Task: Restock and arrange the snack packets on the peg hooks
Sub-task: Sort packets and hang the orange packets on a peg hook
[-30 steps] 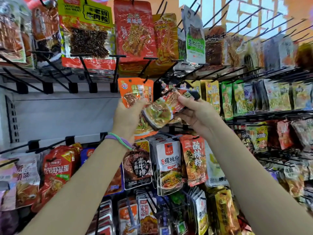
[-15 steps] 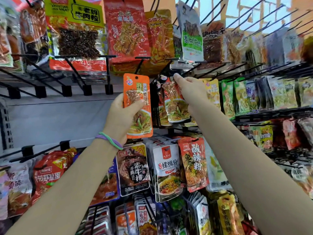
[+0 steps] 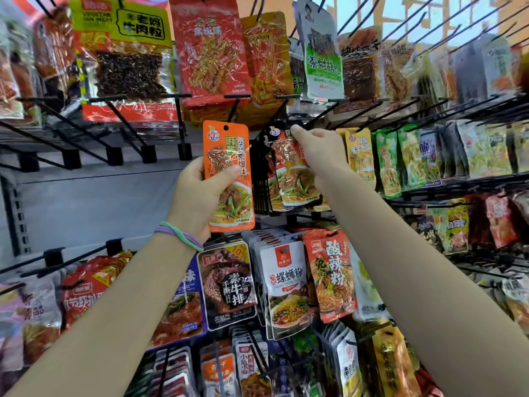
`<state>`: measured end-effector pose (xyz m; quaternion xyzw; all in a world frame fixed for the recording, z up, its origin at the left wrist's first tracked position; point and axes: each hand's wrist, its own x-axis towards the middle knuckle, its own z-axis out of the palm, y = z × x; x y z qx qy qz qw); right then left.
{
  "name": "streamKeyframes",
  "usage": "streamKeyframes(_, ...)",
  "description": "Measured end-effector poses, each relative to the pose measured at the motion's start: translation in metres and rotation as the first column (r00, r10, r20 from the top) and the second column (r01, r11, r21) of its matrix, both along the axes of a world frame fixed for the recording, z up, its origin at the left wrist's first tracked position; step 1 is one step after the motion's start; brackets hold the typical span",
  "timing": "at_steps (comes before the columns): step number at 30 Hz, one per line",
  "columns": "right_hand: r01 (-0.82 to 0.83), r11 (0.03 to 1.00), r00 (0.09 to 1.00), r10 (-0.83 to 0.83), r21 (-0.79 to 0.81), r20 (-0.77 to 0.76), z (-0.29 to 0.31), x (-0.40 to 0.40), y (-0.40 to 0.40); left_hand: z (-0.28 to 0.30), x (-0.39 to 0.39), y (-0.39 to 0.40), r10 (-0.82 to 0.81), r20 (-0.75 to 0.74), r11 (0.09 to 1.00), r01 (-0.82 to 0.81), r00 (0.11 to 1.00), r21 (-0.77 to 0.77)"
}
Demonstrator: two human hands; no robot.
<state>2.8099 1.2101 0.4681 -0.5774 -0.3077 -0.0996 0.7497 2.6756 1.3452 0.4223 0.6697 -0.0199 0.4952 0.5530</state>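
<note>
My left hand (image 3: 200, 193) grips an upright orange snack packet (image 3: 229, 173) with a hang hole at its top, held in front of the pegboard's middle row. Just to its right, my right hand (image 3: 317, 147) pinches the top of a matching packet (image 3: 292, 173) that hangs at the front of a stack on a black peg hook (image 3: 312, 121). The hook's tip pokes out just above my right fingers. The two packets are apart, side by side.
Rows of black peg hooks carry snack packets above, below and to the right, such as a red packet (image 3: 209, 50) overhead and a white noodle packet (image 3: 286, 285) below. Bare hooks (image 3: 114, 121) and a grey back panel (image 3: 94, 202) lie to the left.
My right hand lifted a packet from near my left hand up onto the peg hook, where it now hangs. My left hand raised its orange packet upright. The view moved closer.
</note>
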Motion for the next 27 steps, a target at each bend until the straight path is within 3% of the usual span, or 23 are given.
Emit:
streamKeyframes(5,0.044,0.999,0.997,-0.044,0.007,0.061,-0.004,0.008,0.009,0.001,0.003,-0.002,-0.008,-0.007,1.0,0.008,1.0,0.012)
streamKeyframes(10,0.297,0.948,0.91,-0.318,0.115,0.265,-0.016,0.007,0.006,0.002,0.007,0.0,-0.009,-0.008,1.0,0.009,1.0,0.013)
streamKeyframes(12,0.213,0.971,0.914,-0.238,0.111,0.329,-0.021,-0.002,0.004,0.002,0.008,-0.002,-0.013,-0.019,0.999,0.014,1.0,0.034)
streamKeyframes(15,-0.069,0.994,0.94,0.093,-0.085,0.329,-0.028,-0.018,0.012,0.001,0.008,-0.005,-0.023,-0.067,0.996,0.028,0.997,0.084)
streamKeyframes(17,-0.168,0.98,0.93,0.193,-0.105,0.312,-0.032,-0.02,0.019,-0.001,0.007,-0.005,-0.024,-0.128,0.993,0.038,0.991,0.112)
streamKeyframes(27,-0.283,0.958,0.941,0.285,-0.037,0.179,-0.018,-0.026,0.042,0.026,0.016,0.02,0.156,-0.032,0.988,-0.155,0.987,0.031)
